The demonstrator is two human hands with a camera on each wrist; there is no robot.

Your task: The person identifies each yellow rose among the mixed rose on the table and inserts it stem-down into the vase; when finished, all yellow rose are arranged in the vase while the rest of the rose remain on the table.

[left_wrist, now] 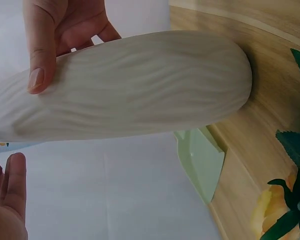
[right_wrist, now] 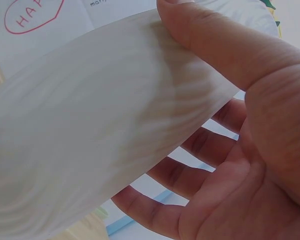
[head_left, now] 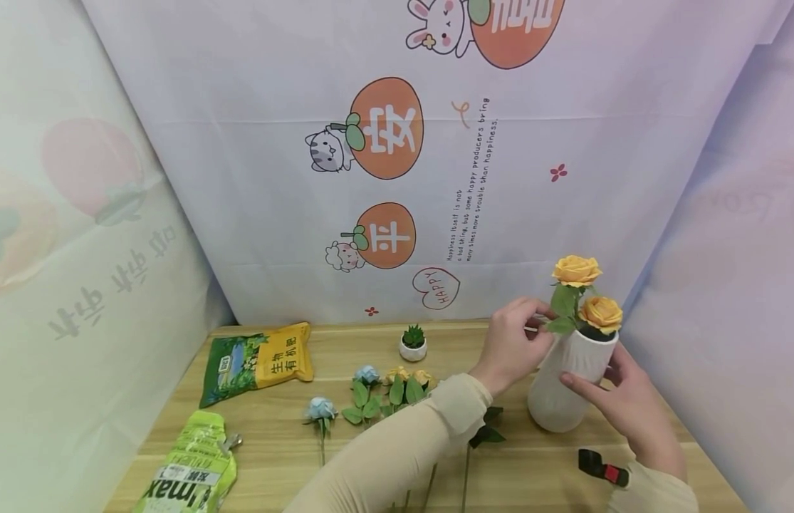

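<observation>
A tall white ridged vase (head_left: 566,385) stands tilted on the wooden table at the right. My right hand (head_left: 636,406) grips its upper part, thumb (right_wrist: 205,35) across the near side and fingers round the back. Two yellow roses, one higher (head_left: 577,271) and one lower (head_left: 602,315), rise from the mouth with green leaves (head_left: 565,301). Beside the rim, my left hand (head_left: 515,345) has bent fingers at the leaves; whether they pinch a leaf or stem is hidden. In the left wrist view, some fingertips of the left hand (left_wrist: 7,200) show beside the vase.
Blue (head_left: 321,408) and yellow roses (head_left: 398,375) lie on the table under the left forearm. A small potted succulent (head_left: 413,349) stands behind them. To the left are a yellow-green bag (head_left: 258,363) and a lime pouch (head_left: 191,470). A pale green object (left_wrist: 202,162) shows beyond the vase.
</observation>
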